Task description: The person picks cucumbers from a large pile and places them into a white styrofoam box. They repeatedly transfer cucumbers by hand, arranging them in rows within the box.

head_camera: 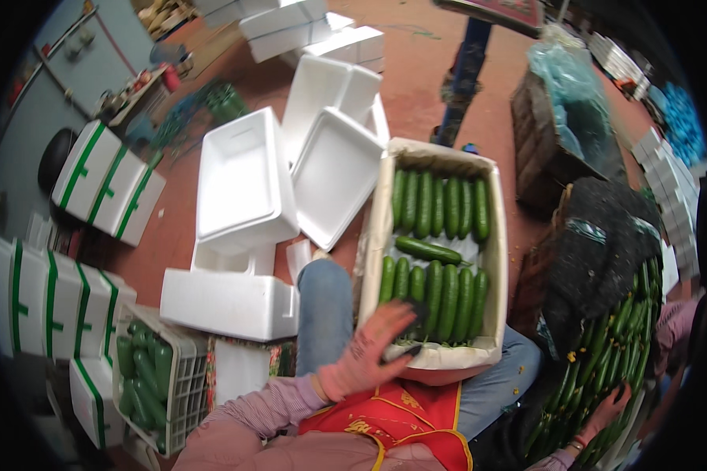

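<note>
A foam box (496,265) lined with pale paper rests on my lap. Inside it, cucumbers (449,294) lie side by side in a far row and a near row, and a single cucumber (427,250) lies crosswise between the rows. My left hand (368,347), in a pink glove with black fingertips, is over the box's near left corner, thumb and fingers spread, partly covering the near row. To my right, my right hand (608,409) reaches onto a large heap of cucumbers (595,353); whether its fingers grip one is unclear.
White foam boxes (238,176) and a foam lid (336,176) sit ahead left. A plastic crate (185,377) with wrapped green items stands left, near green-taped boxes (53,300). Dark cloth (601,235) partly covers the heap. Another person's sleeve (674,329) shows far right. A blue post (465,76) stands ahead.
</note>
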The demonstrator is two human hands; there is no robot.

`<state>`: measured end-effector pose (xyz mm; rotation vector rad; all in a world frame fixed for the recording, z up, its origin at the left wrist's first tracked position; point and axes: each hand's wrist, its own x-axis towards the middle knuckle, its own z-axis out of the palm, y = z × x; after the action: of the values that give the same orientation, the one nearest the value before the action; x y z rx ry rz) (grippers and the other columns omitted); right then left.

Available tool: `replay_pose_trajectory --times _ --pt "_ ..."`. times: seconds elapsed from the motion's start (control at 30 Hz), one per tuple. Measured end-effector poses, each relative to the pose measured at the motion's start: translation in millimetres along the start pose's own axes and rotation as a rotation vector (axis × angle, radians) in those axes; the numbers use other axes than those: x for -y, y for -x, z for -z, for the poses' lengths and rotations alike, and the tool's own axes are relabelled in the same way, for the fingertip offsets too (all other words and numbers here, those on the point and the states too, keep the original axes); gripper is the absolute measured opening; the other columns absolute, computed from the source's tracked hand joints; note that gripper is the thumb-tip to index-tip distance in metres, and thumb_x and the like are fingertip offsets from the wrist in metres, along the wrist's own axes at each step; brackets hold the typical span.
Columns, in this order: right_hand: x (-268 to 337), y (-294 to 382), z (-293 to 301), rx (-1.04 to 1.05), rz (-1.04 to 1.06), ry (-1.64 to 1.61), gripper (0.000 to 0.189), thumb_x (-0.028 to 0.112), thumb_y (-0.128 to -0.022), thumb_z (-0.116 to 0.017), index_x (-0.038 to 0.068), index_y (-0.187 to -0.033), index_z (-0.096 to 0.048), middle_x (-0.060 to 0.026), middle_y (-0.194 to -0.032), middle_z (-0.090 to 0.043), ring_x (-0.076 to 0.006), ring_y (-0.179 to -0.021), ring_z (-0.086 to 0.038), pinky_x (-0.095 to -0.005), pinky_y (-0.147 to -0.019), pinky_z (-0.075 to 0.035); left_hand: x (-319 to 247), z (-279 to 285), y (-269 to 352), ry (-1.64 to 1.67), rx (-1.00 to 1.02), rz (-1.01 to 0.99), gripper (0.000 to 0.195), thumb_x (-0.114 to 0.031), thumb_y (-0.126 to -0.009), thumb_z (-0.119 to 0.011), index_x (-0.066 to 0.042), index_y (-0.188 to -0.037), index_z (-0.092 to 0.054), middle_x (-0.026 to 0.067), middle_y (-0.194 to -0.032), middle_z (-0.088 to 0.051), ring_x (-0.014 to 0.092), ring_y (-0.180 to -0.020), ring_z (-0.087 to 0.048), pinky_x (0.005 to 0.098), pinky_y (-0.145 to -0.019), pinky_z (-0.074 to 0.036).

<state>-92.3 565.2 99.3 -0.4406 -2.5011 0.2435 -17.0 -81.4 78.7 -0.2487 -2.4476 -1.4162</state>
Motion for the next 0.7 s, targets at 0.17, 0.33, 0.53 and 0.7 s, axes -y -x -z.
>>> replay_pose_trajectory --times 0.17,0.33,0.53,0.7 --pt "-62 55 -70 0.056 -0.093 0.151 0.031 0.013 -0.1 -0.06 -0.001 -0.128 -0.059 -0.0217 -0.127 -0.062 -0.0372 -0.115 -0.06 -0.0411 -0.101 -0.046 95 75 57 0.073 -0.555 0.545 0.051 -0.006 -0.094 -0.064 0.001 -0.142 -0.051 0.016 -0.138 -0.059 0.025 -0.132 -0.053 0.0357 -0.111 -0.04" --pt "-45 91 -68 0.207 -0.124 0.579 0.077 0.029 -0.088 -0.075 0.008 -0.152 -0.04 -0.0184 -0.143 -0.054 -0.0366 -0.13 -0.052 -0.0428 -0.107 -0.044 171 127 110 0.064 -0.917 0.734 0.042 -0.002 -0.099 -0.059 0.003 -0.14 -0.052 0.0132 -0.137 -0.059 0.022 -0.127 -0.055 0.0325 -0.109 -0.042" --pt "-23 69 -45 0.454 -0.212 0.776 0.066 0.035 -0.088 -0.073 0.006 -0.143 -0.051 -0.0179 -0.137 -0.057 -0.0343 -0.128 -0.054 -0.042 -0.104 -0.046 268 75 124 0.614 -0.853 0.888 0.05 -0.009 -0.097 -0.064 0.0 -0.143 -0.05 0.011 -0.134 -0.061 0.018 -0.12 -0.059 0.0276 -0.102 -0.047" --pt "59 39 7 0.14 -0.325 0.173 0.055 0.03 -0.103 -0.059 0.001 -0.147 -0.046 -0.0209 -0.144 -0.055 -0.0347 -0.129 -0.054 -0.0398 -0.107 -0.043 431 11 111 -0.229 -0.738 1.15 0.072 -0.028 -0.086 -0.076 0.0 -0.143 -0.042 0.0203 -0.124 -0.06 0.025 -0.097 -0.065 0.0368 -0.079 -0.054"
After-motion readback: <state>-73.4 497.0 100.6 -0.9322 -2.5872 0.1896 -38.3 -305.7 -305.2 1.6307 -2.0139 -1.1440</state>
